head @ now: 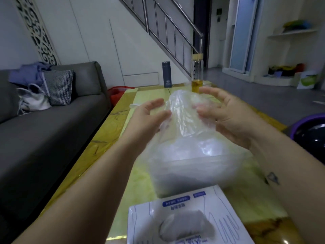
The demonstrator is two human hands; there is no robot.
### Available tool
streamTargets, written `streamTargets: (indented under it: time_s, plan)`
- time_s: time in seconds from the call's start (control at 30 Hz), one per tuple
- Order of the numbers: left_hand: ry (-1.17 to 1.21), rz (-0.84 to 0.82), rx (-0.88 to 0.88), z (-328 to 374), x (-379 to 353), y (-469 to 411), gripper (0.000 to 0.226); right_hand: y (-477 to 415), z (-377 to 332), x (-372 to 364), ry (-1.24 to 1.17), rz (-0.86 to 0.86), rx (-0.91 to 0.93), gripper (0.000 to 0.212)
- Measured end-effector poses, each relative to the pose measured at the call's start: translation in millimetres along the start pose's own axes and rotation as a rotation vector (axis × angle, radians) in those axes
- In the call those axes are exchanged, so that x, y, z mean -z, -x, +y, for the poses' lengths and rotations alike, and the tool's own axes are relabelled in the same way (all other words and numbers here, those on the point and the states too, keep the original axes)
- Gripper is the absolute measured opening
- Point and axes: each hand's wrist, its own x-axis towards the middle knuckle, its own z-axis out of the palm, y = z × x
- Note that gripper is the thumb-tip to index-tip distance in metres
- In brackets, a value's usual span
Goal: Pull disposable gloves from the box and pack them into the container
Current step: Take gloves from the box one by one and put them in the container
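Both hands are up over the yellow table (112,132), holding a thin clear glove (184,113) between them. The left hand (151,117) pinches its one side and the right hand (223,111) grips the other. Right under the glove sits the clear container (193,171), and nearer than that lies the white glove box (184,219)

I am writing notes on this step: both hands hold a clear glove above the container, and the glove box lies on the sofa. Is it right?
Not quite. The head view shows the glove box lying on the yellow table, near the person, in front of the container. The rest stands: left hand and right hand hold the clear glove above the container.
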Motion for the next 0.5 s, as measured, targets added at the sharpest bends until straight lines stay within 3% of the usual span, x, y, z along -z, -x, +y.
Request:
streamTargets:
  time_s: [0.07,0.13,0.2,0.3,0.4,0.47,0.5]
  plan:
    - [-0.046,-0.110,0.071,-0.8,2.9,-8.2,0.062,1.1,3.0,4.8,0.256,-0.005,0.036,0.036]
    - [-0.204,-0.199,0.123,-1.6,7.7,-15.2,0.070,0.9,7.6,9.3,0.532,0.054,0.047,0.038]
    - [-0.470,-0.279,0.119,-2.5,13.5,-21.5,0.071,0.0,10.1,15.4,0.820,0.081,0.043,0.047]
    - [-0.989,-0.383,0.109,2.2,23.9,-29.4,0.067,-4.9,11.3,20.3,1.263,-0.054,-0.031,0.061]
    - [-1.405,-0.332,-0.072,17.0,23.6,-33.4,0.064,-10.1,8.5,15.9,1.472,-0.255,-0.127,0.073]
    - [-1.346,-0.303,-0.268,27.9,10.5,-28.0,0.051,-14.6,3.8,10.3,1.530,-0.361,-0.188,0.073]
    - [-1.294,-0.382,-0.309,29.2,1.7,-24.8,0.046,-17.9,2.9,8.5,1.549,-0.396,-0.216,0.070]
